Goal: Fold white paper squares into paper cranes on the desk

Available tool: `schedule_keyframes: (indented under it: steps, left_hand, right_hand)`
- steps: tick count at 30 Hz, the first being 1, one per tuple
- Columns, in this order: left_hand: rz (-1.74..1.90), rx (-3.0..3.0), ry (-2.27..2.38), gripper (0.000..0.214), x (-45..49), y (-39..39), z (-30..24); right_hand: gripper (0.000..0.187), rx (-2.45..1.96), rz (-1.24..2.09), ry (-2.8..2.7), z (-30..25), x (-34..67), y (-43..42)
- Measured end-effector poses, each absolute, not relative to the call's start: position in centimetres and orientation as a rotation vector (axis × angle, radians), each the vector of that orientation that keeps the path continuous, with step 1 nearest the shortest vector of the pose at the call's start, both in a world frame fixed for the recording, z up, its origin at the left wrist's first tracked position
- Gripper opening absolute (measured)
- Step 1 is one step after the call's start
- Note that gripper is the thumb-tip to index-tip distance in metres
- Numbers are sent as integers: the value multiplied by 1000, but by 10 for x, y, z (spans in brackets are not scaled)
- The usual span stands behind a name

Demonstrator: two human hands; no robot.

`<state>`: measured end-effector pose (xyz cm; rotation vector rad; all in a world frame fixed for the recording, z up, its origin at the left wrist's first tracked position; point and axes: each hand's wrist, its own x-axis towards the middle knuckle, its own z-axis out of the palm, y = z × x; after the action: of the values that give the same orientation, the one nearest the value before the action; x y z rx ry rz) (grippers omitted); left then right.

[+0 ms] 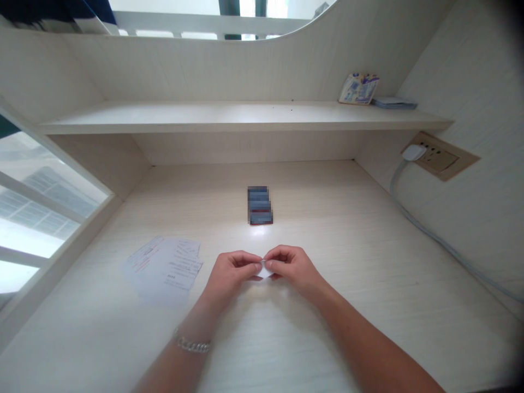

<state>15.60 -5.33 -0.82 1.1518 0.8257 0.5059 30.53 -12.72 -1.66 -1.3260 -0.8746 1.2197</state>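
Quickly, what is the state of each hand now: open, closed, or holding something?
Left hand: closed, pinching a small white piece, apparently paper, between thumb and fingers.
Right hand: closed, pinching the same piece from its other side.

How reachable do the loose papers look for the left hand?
Likely yes: the loose papers lie beside the left hand on the desk, nothing visible between. It's pinching a small white piece with the right hand, so may need to let go first.
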Motion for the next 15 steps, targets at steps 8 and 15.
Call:
schedule_keyframes:
  steps: [8,15]
  left_hand:
    - [568,1235,796,18,156,-54,-15]
    - [588,1268,847,18,157,-54,-19]
  right_hand:
    - [13,-1368,1153,-855,-17,302,-126]
    - [18,-1349,1176,-855,-17,299,-126]
